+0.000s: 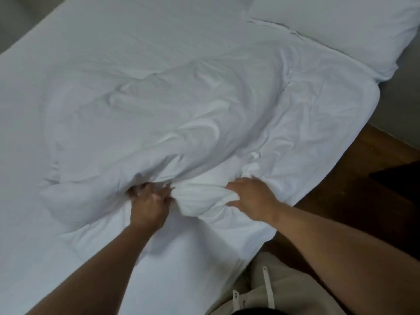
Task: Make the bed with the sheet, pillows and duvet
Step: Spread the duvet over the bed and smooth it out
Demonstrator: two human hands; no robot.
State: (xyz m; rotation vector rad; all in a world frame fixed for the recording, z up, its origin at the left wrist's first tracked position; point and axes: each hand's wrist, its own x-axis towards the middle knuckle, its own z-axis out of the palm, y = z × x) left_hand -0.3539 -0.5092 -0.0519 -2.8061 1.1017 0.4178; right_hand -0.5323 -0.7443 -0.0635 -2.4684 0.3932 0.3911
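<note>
Hands, left (148, 202) and right (250, 197), each clutch bunched folds of the white duvet (181, 105).

One white duvet (181, 98), one pillow (341, 26) and one sheet (34, 223) are in view. Two grips show: one left grip (148, 205) and one right grip (252, 198). One stretch of wooden floor (352, 201) is visible.

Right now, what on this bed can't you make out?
Head view only:
- Left hand: its grip is blurred, fingertips buried in duvet folds.
- Right hand: fingertips hidden in bunched duvet.
- Pillow: cut off by the top and right edges.
- Sheet: the part under the duvet is hidden.
</note>
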